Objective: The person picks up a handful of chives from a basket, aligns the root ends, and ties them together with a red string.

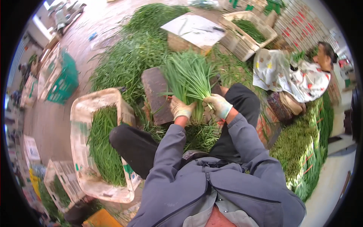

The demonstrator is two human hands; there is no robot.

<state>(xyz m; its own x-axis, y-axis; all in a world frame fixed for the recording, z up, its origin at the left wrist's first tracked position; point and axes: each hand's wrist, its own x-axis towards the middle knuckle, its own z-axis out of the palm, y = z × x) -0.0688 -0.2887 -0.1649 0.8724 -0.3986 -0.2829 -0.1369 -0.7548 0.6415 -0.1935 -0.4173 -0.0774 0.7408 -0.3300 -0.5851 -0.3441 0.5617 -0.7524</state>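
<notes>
My left hand (182, 109), in a pale work glove, is closed round the lower stems of a bunch of long green chives (176, 77). Beside it my right hand (218, 106), also gloved, grips the pale stem ends of a second bunch of chives (198, 77). The leaves of both bunches fan out away from me and overlap, so where one ends and the other begins is hard to tell. Under and beside them lies a dark, worn board (157, 94). Loose cut greens (204, 136) lie between my legs below my hands.
A white crate of greens (77, 151) stands at my left. Beyond the board spreads a large heap of greens (128, 56). A white-topped box (194, 28) bears a knife (211, 29). Another crate (242, 45) stands far right, near a seated person (302, 75). Stacked bundles (302, 147) line my right.
</notes>
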